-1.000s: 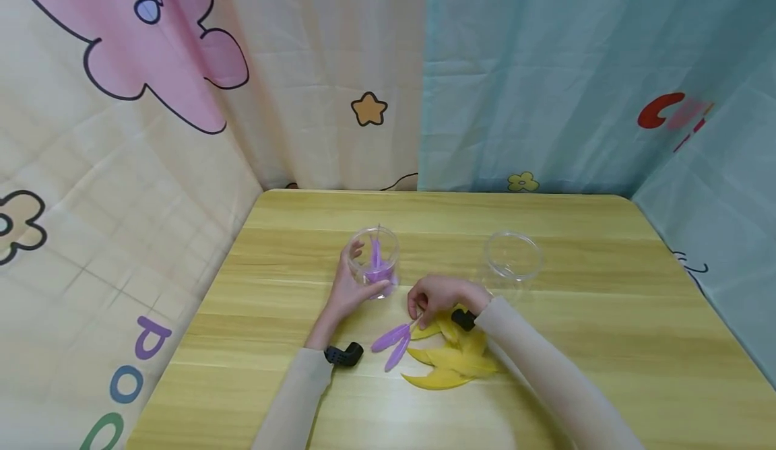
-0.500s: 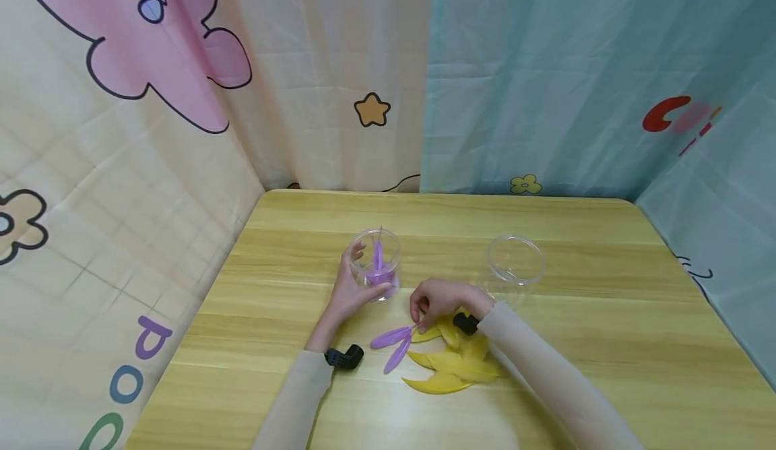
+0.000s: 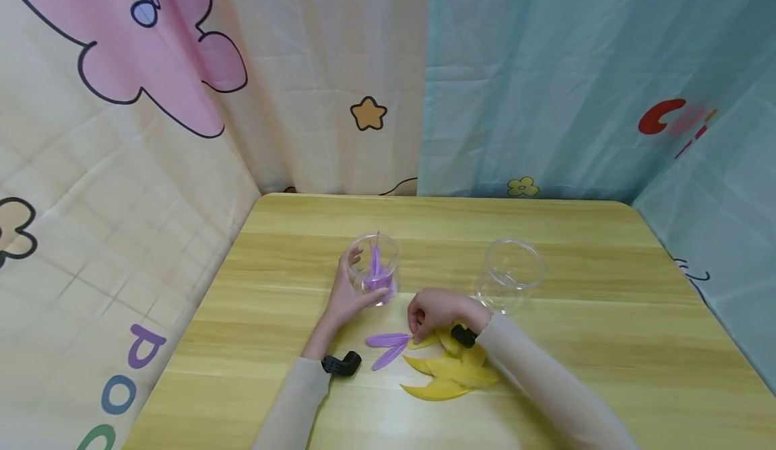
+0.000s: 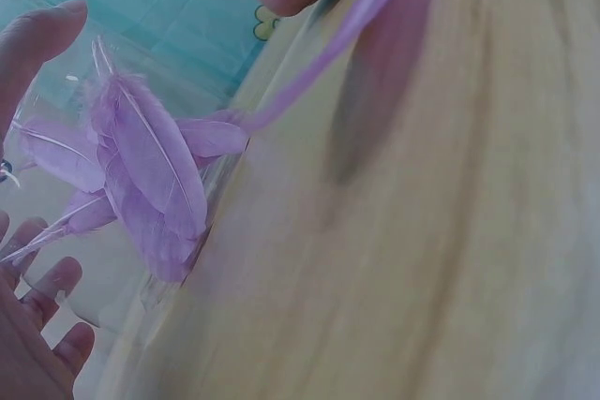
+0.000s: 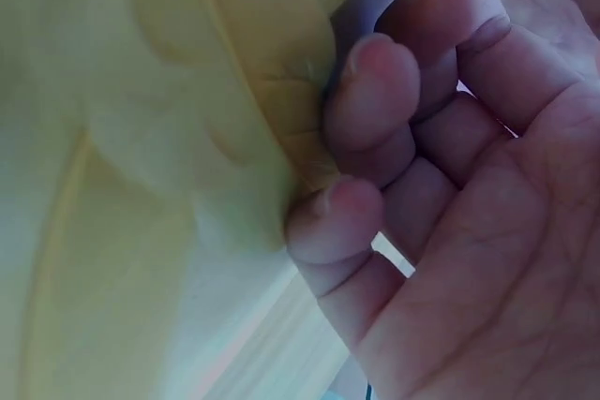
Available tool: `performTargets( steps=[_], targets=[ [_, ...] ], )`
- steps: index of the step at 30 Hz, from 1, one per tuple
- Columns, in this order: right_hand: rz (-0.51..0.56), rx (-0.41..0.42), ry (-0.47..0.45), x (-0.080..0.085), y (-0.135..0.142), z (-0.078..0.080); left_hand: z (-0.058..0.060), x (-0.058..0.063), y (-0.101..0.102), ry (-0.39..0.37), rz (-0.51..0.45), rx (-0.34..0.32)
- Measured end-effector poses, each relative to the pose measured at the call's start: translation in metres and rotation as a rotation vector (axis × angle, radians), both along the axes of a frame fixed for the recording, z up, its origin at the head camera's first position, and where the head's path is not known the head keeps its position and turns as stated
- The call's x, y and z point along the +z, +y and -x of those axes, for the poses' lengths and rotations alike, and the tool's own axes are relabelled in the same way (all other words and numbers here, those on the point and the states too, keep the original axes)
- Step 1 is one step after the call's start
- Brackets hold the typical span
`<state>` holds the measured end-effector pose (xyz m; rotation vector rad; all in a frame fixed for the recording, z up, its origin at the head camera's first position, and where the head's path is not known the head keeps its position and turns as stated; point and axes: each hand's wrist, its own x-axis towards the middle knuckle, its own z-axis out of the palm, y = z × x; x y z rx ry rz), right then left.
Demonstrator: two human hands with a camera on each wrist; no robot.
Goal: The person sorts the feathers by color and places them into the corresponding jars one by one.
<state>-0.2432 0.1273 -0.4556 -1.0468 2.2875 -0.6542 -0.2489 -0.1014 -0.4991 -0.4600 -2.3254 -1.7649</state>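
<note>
My left hand is wrapped around a clear cup standing on the table, thumb on the near side and fingers on the far side. Inside the cup are several purple feathers, some with quills pointing up. To its right, my right hand pinches two purple feathers by their quill ends, and their vanes point left. Several yellow feathers lie under and in front of the right hand. In the right wrist view, the curled fingers are close to yellow feathers, and the pinch itself is hidden.
A second clear cup stands to the right, behind the right forearm, with no feathers visible in it. The wooden table ends at a back edge against patterned curtains. Each wrist wears a black camera.
The two purple feathers in the right hand have swung from slanting toward me to lying more to the left. The left hand and its cup stay in place.
</note>
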Motion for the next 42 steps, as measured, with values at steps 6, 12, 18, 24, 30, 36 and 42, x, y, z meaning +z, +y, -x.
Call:
performTargets(
  steps=[6,12,18,24,30,36,42],
  targets=[
    [0.031,-0.011,-0.016,0.0,0.003,-0.002,-0.001,0.0,0.0,-0.007,0.018,0.01],
    [0.13,0.04,-0.021,0.012,0.01,0.0,0.0,0.0,0.0,-0.015,0.012,0.007],
    [0.225,0.034,0.028,0.037,0.019,0.005,-0.009,0.016,0.001,-0.008,0.014,-0.01],
    [0.295,-0.016,0.115,0.066,0.024,0.014,-0.019,0.034,0.003,-0.002,0.018,-0.018],
    [0.275,-0.079,0.234,0.083,0.021,0.024,-0.01,0.017,0.002,-0.017,-0.011,-0.032],
    [0.258,-0.094,0.298,0.099,0.013,0.029,-0.001,-0.001,0.001,-0.021,-0.014,-0.014],
    [0.263,-0.118,0.302,0.116,0.007,0.033,-0.001,0.0,0.0,-0.012,-0.005,-0.006]
  ],
)
